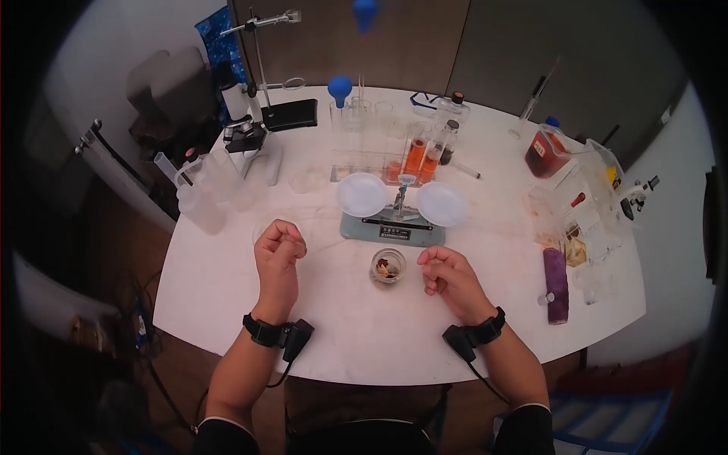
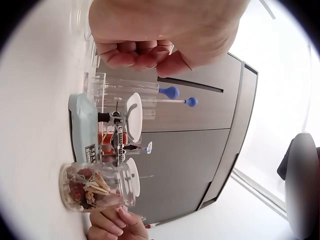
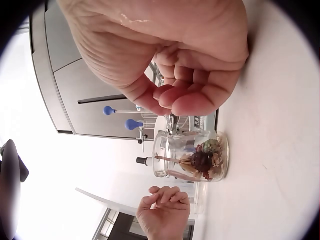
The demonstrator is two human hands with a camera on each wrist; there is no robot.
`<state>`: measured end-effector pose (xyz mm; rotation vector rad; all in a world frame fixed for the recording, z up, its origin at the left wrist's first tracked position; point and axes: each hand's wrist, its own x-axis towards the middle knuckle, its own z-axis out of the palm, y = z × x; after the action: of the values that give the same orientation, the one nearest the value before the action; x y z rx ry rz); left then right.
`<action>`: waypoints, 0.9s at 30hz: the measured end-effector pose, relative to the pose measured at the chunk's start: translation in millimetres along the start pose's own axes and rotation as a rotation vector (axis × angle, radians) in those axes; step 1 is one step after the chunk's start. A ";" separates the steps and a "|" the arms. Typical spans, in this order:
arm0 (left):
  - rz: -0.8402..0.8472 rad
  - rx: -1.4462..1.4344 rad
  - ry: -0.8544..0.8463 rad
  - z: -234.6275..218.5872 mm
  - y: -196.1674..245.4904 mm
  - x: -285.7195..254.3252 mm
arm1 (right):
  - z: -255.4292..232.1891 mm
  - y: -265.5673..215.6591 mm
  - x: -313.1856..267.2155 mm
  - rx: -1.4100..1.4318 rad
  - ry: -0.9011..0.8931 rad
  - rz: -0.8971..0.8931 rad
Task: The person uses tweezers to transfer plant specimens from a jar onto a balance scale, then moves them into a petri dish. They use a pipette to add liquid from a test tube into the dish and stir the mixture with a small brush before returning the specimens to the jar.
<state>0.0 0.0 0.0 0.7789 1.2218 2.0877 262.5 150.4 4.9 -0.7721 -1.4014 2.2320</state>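
A small glass jar (image 1: 388, 266) of dried plant bits stands upright between the two hands, in front of a balance. My right hand (image 1: 453, 282) rests just right of the jar, fingers loosely curled and holding nothing. On the other side, farther from the jar, my left hand (image 1: 279, 256) is loosely curled too, with nothing in its fingers. Dark red and brown pieces and pale sticks fill the jar's lower part (image 3: 205, 160) in the right wrist view. The balance (image 1: 392, 230) has a teal base and two white pans (image 1: 362, 195).
Behind the balance stand a rack of glass tubes, orange-filled cylinders (image 1: 415, 155) and a blue rubber bulb (image 1: 340, 87). A microscope (image 1: 244, 125) and a wash bottle (image 1: 199, 205) are at left. To the right lie a purple roll (image 1: 556, 286) and a box of red liquid (image 1: 547, 152).
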 end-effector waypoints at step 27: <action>-0.076 1.375 -0.067 -46.4 1.3 24.9 | 35.3 -18.9 -0.2 -0.905 -0.342 -0.384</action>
<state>-50.4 -7.6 -13.0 1.2580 2.5461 0.8797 241.0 134.0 34.3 -0.2986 -2.5230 1.4190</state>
